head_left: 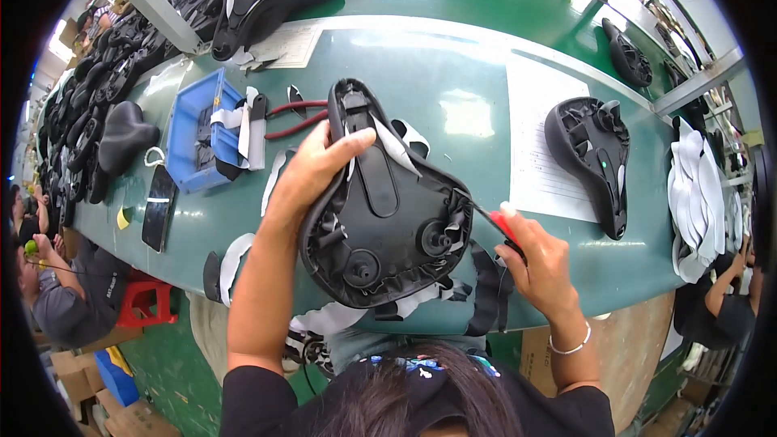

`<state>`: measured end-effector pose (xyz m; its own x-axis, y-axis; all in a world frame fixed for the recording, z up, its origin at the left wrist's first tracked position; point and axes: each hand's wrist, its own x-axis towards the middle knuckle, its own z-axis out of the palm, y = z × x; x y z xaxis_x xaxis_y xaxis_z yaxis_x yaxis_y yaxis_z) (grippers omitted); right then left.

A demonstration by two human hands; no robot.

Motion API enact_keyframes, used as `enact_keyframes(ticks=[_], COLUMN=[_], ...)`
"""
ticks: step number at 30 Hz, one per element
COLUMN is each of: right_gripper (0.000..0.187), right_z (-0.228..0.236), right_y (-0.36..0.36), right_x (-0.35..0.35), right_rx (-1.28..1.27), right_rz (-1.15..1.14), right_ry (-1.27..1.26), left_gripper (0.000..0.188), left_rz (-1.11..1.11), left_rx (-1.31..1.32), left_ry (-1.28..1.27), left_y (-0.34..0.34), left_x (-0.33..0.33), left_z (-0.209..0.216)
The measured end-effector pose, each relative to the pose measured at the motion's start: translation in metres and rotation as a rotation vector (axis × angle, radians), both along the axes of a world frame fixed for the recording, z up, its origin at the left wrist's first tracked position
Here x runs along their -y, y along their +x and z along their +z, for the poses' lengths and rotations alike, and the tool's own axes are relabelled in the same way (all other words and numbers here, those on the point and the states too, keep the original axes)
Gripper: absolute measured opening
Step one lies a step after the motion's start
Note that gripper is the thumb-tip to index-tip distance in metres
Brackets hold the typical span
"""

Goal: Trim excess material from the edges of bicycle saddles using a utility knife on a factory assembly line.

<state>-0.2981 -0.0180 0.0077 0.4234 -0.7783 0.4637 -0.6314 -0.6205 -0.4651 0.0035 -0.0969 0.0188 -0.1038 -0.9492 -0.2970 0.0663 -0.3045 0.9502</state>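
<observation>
A black bicycle saddle (380, 202) lies underside up in front of me, its narrow nose pointing away. My left hand (328, 158) grips it by the nose, thumb over the underside. In my closed right hand (538, 263) is a red-handled tool (506, 231) with a thin dark shaft; its tip meets the saddle's right rim, and its exact kind is unclear. White strips (395, 150) poke out of the saddle near the nose. Black and white offcuts (486, 287) lie under and beside its wide end. Red-handled pliers or cutters (298, 117) lie partly behind the saddle.
A blue bin (194, 133) with scraps stands at left, near a dark phone (159, 209). Another upturned saddle (591, 154) sits on a paper sheet (534, 113) at right, by stacked white strips (696, 202). Piled saddles (89, 129) fill the far left. Co-workers sit at both sides.
</observation>
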Motion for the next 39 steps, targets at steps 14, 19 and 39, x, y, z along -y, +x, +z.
enact_keyframes(ticks=[14,19,39], right_gripper=[0.076,0.068,0.052], right_z=[-0.017,-0.008,0.022], right_y=[0.02,0.021,0.068], right_x=[-0.057,-0.104,0.023], right_rx=[-0.143,-0.065,0.526], right_rz=[-0.107,-0.17,-0.021], right_ry=[0.417,0.521,0.501], left_gripper=[0.039,0.04,0.032], left_rz=[0.246,0.438,-0.143], left_rx=[0.046,-0.035,1.002], left_ry=[-0.06,-0.159,-0.851], left_y=[-0.018,-0.009,-0.064], left_x=[-0.036,-0.081,-0.073], left_z=[0.015,-0.003,0.015])
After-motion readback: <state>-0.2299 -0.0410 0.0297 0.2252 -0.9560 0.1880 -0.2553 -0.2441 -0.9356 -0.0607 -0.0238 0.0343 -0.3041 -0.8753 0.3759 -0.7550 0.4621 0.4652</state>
